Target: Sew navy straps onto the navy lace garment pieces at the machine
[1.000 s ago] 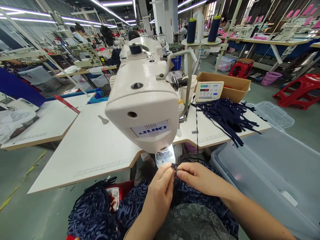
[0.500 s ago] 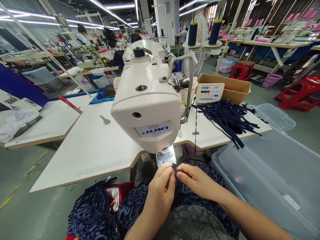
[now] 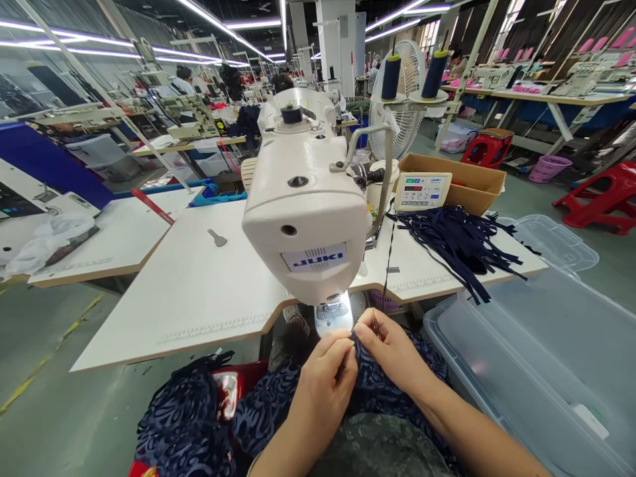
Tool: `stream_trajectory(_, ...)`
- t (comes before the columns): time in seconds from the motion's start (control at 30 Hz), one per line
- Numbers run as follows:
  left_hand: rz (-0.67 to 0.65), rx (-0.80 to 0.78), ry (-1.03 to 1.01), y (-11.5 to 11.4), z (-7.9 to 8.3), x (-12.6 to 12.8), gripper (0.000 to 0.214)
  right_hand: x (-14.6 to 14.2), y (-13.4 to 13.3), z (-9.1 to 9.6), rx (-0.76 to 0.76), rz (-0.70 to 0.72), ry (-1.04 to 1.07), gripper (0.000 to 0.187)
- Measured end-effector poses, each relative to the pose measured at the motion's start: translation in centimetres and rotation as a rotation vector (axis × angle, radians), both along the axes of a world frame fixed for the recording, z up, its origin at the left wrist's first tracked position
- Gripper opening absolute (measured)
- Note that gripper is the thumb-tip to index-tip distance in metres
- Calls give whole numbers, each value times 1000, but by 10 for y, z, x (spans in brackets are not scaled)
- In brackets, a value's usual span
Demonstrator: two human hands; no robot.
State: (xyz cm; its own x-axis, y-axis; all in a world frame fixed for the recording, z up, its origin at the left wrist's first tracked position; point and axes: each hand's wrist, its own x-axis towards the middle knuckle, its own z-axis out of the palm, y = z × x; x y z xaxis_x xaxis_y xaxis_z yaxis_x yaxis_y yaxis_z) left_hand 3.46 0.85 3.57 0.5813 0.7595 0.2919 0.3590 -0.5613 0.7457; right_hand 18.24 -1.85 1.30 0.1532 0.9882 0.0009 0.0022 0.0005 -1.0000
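My left hand (image 3: 325, 377) and my right hand (image 3: 392, 348) meet just below the lit needle area (image 3: 334, 317) of a white JUKI sewing machine (image 3: 305, 205). Both pinch the edge of a dark navy patterned fabric (image 3: 278, 404) that lies over my lap. A small dark strip end sits between the fingertips of the two hands; I cannot tell it apart from the fabric edge. A thin dark thread (image 3: 389, 258) hangs down from the machine toward my right hand.
A pile of navy strips (image 3: 462, 242) lies on the white table (image 3: 199, 291) at right, by a control panel (image 3: 421, 191) and a cardboard box (image 3: 462, 179). A clear plastic bin (image 3: 541, 358) stands at my right. More navy fabric (image 3: 183, 424) heaps at lower left. People work at far tables.
Both hands have lifted a little toward the needle area with the fabric edge. The view has shifted slightly, so the machine sits further right.
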Motion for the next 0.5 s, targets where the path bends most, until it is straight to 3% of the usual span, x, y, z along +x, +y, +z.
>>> stream_trajectory(0.1, 11, -22, -24, 0, 1, -2, 18, -3, 2, -7, -129, 88, 286, 38)
stream_trajectory(0.17, 16, -58, -35, 0, 2, -4, 14, -1, 2, -7, -161, 118, 309, 39)
stream_trajectory(0.33, -22, -130, -11, 2, 7, -9, 17, 6, -3, 6, -84, 103, -2, 36)
stream_trajectory(0.43, 32, -20, 32, 2, 6, -12, 10, 8, -10, 12, -47, 113, -210, 27)
stream_trajectory(0.5, 57, 71, 78, 2, 4, -14, 7, 8, -14, 12, -102, 149, -275, 41)
